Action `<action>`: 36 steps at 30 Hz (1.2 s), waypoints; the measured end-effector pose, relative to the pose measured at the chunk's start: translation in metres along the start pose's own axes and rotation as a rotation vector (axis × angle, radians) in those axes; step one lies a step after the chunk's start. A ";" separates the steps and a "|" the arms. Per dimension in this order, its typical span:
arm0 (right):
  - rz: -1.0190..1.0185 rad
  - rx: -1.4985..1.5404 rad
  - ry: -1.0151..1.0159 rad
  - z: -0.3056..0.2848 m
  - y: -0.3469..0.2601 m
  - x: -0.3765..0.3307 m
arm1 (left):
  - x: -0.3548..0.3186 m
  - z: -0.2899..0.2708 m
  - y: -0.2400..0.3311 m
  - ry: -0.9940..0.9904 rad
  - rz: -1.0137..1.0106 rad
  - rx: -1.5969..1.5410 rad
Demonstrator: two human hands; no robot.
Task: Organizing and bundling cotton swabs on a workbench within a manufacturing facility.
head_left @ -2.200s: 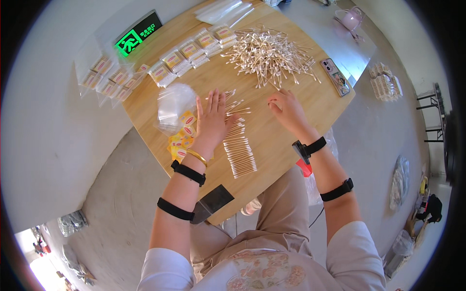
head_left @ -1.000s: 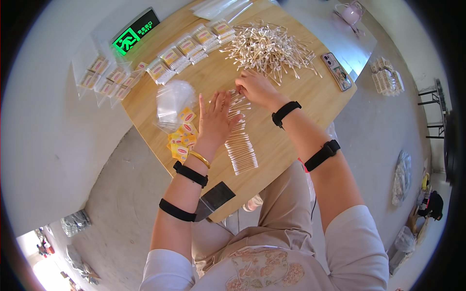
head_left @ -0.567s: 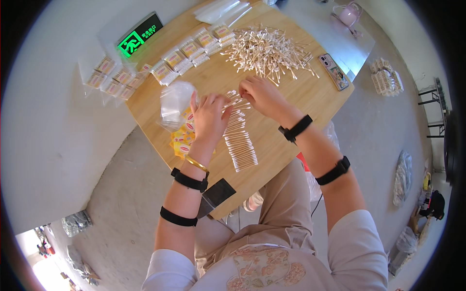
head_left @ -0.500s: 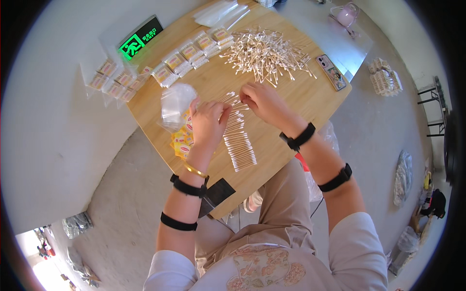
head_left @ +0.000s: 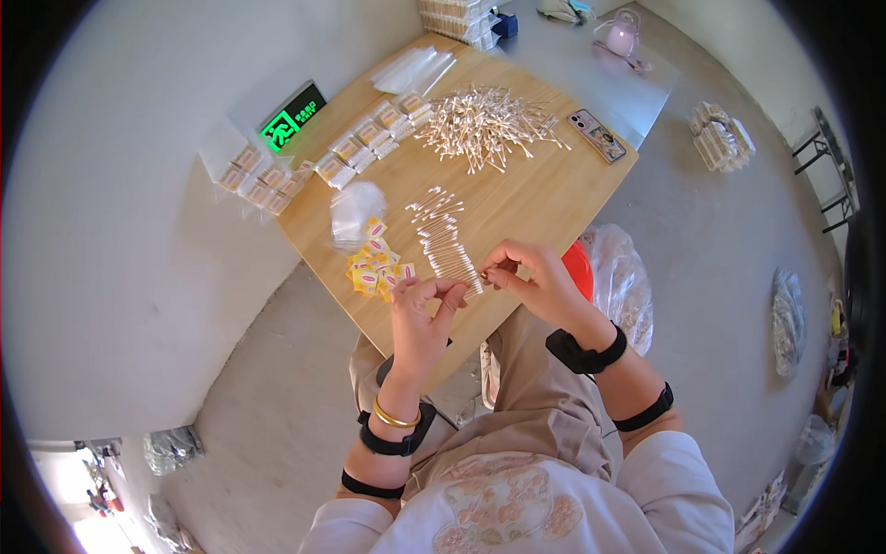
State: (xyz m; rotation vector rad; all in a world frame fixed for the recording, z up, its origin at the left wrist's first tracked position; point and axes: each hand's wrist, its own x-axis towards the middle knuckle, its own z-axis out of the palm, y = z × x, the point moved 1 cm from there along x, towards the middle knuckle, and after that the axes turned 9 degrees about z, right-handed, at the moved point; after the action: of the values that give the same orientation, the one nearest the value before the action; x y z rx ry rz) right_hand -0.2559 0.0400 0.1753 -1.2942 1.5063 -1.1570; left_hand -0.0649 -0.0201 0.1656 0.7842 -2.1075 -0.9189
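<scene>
Cotton swabs (head_left: pixel 482 115) lie in a loose, tangled heap at the far end of the wooden tabletop (head_left: pixel 544 198) — thin pale sticks with white tips, dumped rather than sorted, so they can be drawn from freely. Closer in, a neat row of swabs (head_left: pixel 445 242) runs toward the person, each stick laid parallel, probably so they can be counted or taken in small lots. Along the far left edge, filled clear packets (head_left: pixel 365 143) sit in a line, glossy and flat. A crumpled pile of empty clear bags (head_left: pixel 356 208) rests left of the row, with small yellow and pink paper labels (head_left: pixel 374 270) scattered just below it.

Both hands meet over the near edge. The right hand (head_left: pixel 535 282) has its grip pinched shut on what looks like a few swabs — too small to be sure. The left hand (head_left: pixel 420 314) curls its fingers closed toward them; what it grips I cannot tell. A phone (head_left: pixel 598 135) lies at the right corner.
</scene>
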 end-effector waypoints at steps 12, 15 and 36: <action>0.017 0.283 0.109 0.001 -0.017 -0.100 | -0.065 -0.002 0.035 -0.264 -0.189 -0.580; -0.086 0.368 0.494 -0.025 -0.006 -0.116 | -0.077 -0.009 0.027 -0.204 -0.062 -0.148; 0.185 -0.310 0.331 -0.035 0.154 -0.047 | -0.077 0.010 -0.064 -0.316 -0.102 0.257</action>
State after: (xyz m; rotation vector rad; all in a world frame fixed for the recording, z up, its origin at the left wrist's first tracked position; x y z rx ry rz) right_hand -0.3201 0.0990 0.0359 -1.1665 2.0695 -1.0837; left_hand -0.0132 0.0038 0.0826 0.9330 -2.5178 -0.8824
